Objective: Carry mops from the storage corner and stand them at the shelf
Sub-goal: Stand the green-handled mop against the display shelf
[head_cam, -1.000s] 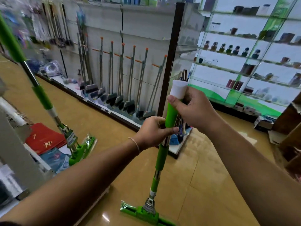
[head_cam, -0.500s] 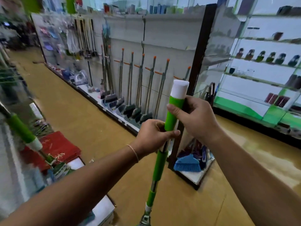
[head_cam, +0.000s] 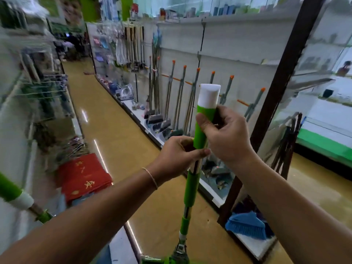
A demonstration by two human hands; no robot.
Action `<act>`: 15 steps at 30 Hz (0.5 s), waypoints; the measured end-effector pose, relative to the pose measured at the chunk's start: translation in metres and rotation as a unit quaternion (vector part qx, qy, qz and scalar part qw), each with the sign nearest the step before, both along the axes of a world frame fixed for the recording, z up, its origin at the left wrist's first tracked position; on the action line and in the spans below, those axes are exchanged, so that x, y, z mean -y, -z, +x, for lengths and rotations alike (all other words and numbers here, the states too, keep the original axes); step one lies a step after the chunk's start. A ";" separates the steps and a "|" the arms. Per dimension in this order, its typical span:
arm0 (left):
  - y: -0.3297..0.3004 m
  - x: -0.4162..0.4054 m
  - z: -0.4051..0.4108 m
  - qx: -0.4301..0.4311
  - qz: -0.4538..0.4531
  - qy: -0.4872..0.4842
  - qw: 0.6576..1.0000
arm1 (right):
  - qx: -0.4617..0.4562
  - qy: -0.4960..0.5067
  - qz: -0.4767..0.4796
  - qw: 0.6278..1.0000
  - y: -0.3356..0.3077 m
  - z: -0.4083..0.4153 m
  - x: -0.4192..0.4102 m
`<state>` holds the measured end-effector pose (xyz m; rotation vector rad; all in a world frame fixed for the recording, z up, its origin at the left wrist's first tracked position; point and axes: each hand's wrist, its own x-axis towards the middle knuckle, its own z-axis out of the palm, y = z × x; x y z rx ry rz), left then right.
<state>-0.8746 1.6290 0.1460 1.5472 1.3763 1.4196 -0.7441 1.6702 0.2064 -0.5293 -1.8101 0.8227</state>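
Observation:
I hold a green mop upright in front of me; its handle ends in a white cap and its green head is cut off by the bottom edge. My right hand grips the green handle just under the cap. My left hand grips the shaft right below it. A second green mop leans in at the far left, only part of its handle showing. The shelf with several orange-tipped mops runs along the right of the aisle.
A yellow-tiled aisle stretches ahead between racks. Red packaged goods lie on a low left shelf. A dark upright post ends the right shelf, with a blue brush at its base. Glass display shelves stand at far right.
The view has swung left and moved forward down the aisle. The mop stays gripped in both hands. The second green mop has slid to the lower left edge.

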 end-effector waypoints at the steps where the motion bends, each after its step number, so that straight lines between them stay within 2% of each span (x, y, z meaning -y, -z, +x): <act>1: 0.002 -0.010 -0.009 0.002 -0.003 0.003 1.000 | 0.000 -0.003 0.005 1.000 0.003 -0.009 -0.011; 8: 0.000 -0.083 -0.067 -0.025 -0.021 0.043 0.999 | 0.032 -0.034 -0.008 0.999 0.002 -0.058 -0.085; 15: -0.008 -0.141 -0.111 -0.008 -0.006 0.019 1.000 | 0.024 -0.051 -0.023 0.998 -0.013 -0.107 -0.144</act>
